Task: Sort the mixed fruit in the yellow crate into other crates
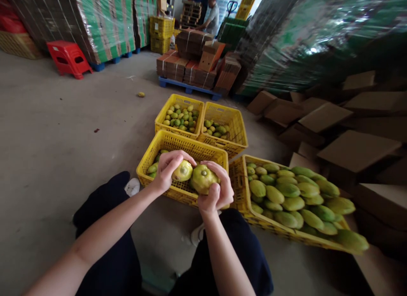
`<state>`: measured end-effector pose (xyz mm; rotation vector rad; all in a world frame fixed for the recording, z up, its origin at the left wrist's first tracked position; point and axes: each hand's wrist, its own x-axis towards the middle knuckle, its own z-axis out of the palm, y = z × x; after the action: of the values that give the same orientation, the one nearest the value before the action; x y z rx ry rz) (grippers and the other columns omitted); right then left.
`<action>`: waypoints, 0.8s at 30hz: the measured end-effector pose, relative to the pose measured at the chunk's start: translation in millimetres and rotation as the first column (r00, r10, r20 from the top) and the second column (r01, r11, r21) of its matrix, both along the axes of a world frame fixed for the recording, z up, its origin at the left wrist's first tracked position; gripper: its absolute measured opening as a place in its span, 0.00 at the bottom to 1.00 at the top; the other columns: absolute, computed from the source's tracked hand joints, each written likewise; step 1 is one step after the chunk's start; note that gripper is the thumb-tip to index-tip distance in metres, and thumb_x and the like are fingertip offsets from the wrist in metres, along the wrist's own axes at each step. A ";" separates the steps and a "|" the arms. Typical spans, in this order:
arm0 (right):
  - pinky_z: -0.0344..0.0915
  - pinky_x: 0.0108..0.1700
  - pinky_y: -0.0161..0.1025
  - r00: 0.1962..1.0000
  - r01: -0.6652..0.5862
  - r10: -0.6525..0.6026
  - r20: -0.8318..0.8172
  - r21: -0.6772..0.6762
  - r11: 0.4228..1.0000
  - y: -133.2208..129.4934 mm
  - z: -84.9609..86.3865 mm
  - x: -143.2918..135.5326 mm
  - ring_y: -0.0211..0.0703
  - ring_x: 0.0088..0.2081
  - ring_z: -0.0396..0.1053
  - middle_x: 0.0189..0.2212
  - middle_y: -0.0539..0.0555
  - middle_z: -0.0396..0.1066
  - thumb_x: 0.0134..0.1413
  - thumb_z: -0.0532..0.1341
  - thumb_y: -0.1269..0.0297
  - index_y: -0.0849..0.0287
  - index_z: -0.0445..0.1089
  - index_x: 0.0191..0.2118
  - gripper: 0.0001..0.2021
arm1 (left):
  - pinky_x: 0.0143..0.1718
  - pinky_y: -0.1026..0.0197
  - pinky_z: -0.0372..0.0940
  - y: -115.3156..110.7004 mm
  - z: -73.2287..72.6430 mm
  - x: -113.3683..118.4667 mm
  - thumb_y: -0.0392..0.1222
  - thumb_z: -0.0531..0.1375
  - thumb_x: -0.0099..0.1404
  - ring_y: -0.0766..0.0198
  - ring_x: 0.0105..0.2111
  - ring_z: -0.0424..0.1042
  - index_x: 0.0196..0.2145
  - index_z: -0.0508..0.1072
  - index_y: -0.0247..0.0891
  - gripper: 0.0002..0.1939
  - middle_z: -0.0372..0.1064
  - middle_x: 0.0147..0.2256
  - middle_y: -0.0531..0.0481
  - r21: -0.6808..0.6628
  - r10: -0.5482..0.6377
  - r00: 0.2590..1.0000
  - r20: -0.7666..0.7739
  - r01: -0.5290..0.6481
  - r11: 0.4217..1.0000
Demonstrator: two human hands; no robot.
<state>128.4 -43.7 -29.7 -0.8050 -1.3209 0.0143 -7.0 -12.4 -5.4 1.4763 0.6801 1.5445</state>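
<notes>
My left hand (165, 168) is closed round a yellowish papaya (182, 172), its end turned up toward me. A second, greener and larger papaya (204, 180) sits in the grip of my right hand (224, 185), thumb along its near side. The two fruits are side by side, almost touching, above a yellow plastic crate (205, 148). Inside that crate, a few green papayas (153, 168) show at the left; my hands hide much of the rest. To the right, another yellow crate (246, 190) is heaped with green-yellow papayas (288, 190).
Beyond are two yellow crates (179, 97) (226, 109) holding smaller-looking fruit. Loose cardboard boxes (359, 149) crowd the right side. Flattened cartons (199, 75) lie on a blue pallet (188, 88), with a person (213, 17) behind. A red stool (68, 56) stands at left.
</notes>
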 end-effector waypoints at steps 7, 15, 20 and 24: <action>0.75 0.43 0.57 1.000 0.009 -0.009 0.018 -0.008 1.000 -0.6 2.3 1.4 0.57 0.42 0.79 0.40 0.57 0.79 0.64 0.52 0.62 0.54 0.77 0.49 0.18 | 0.36 0.55 0.68 -0.5 1.1 1.7 0.55 0.53 0.70 0.57 0.32 0.75 0.29 0.81 0.40 0.24 0.80 0.31 0.46 -0.019 -0.013 1.000 0.022 0.013 1.000; 0.74 0.46 0.55 1.000 -0.017 0.018 0.006 -0.041 0.999 -1.6 3.6 2.5 0.55 0.44 0.78 0.41 0.56 0.80 0.66 0.52 0.61 0.53 0.78 0.50 0.18 | 0.37 0.56 0.67 -1.8 1.0 2.7 0.54 0.53 0.71 0.57 0.32 0.75 0.29 0.81 0.39 0.23 0.80 0.31 0.46 -0.045 -0.015 0.999 0.032 0.017 0.999; 0.73 0.47 0.53 0.997 -0.080 0.075 -0.030 -0.223 0.972 0.1 5.3 6.7 0.54 0.44 0.78 0.41 0.56 0.80 0.66 0.51 0.57 0.54 0.78 0.47 0.19 | 0.37 0.56 0.67 -2.2 4.3 4.3 0.54 0.53 0.70 0.57 0.31 0.74 0.27 0.80 0.39 0.23 0.79 0.30 0.47 -0.121 0.042 0.999 -0.010 -0.043 0.992; 0.73 0.49 0.49 0.986 -0.165 0.143 -0.086 -0.380 0.910 5.5 4.1 8.5 0.52 0.45 0.77 0.43 0.55 0.80 0.64 0.55 0.54 0.55 0.78 0.47 0.17 | 0.35 0.57 0.68 2.9 4.4 4.9 0.54 0.54 0.68 0.58 0.30 0.74 0.24 0.78 0.41 0.23 0.78 0.27 0.49 -0.249 0.116 0.990 -0.082 -0.133 0.959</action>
<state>136.9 -38.1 -25.5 -1.0222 -1.3432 0.4333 -2.1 -9.5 -1.0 1.3163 0.9891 1.4446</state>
